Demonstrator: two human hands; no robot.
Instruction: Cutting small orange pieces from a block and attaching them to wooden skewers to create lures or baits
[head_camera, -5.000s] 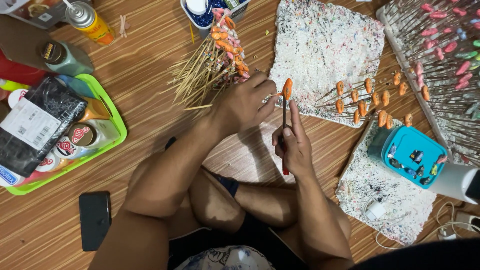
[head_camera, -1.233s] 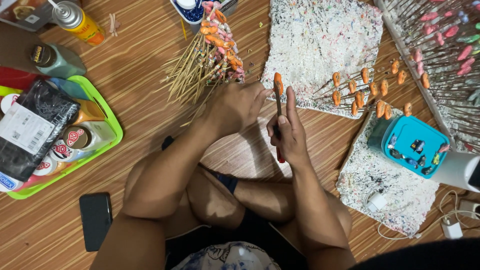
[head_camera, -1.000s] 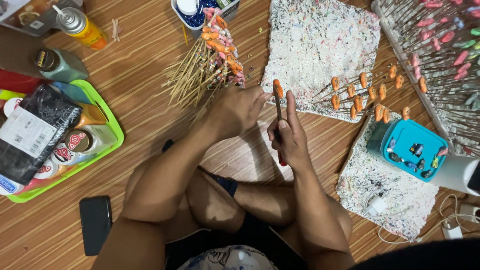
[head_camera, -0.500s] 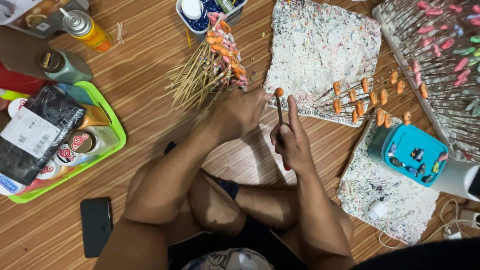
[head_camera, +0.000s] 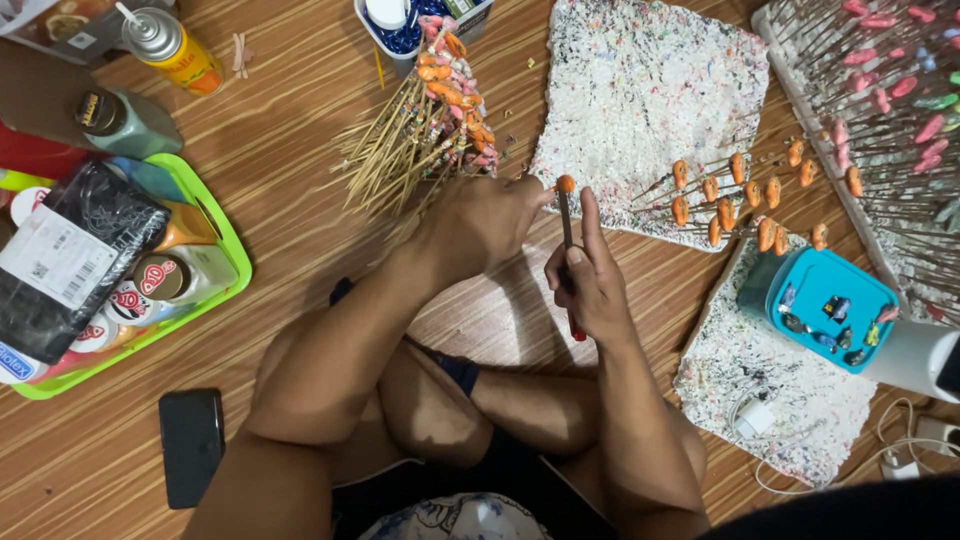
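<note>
At far left a green tray (head_camera: 225, 215) is being crowded by bottles and a black packet (head_camera: 70, 265); an orange-capped spray can (head_camera: 170, 45) and a grey-green bottle (head_camera: 130, 120) are standing beyond it, a dark phone (head_camera: 190, 447) is lying near on the wooden floor (head_camera: 300, 170). Further right, a loose pile of bamboo sticks (head_camera: 410, 150) with painted orange and pink tips is being reached at by the left hand (head_camera: 480, 220), fingers curled and pressed together at the pile's near edge; whether a stick is being pinched cannot be told. Just right, a thin tool with an orange blob at its tip (head_camera: 565, 190) is being held upright by the right hand (head_camera: 590, 280), closed around the shaft with the index finger stretched along it. Beyond it, a paint-speckled foam board (head_camera: 650, 90) is being used as a rack: about a dozen orange-tipped sticks (head_camera: 745, 195) are standing stuck along its right edge. At far right, another rack of pink-tipped sticks (head_camera: 880, 70), a turquoise box (head_camera: 825, 305) and a second speckled board (head_camera: 780, 400) are being shown. Judged from this, the job is partly done: one batch is standing planted, the loose pile is large.
</note>
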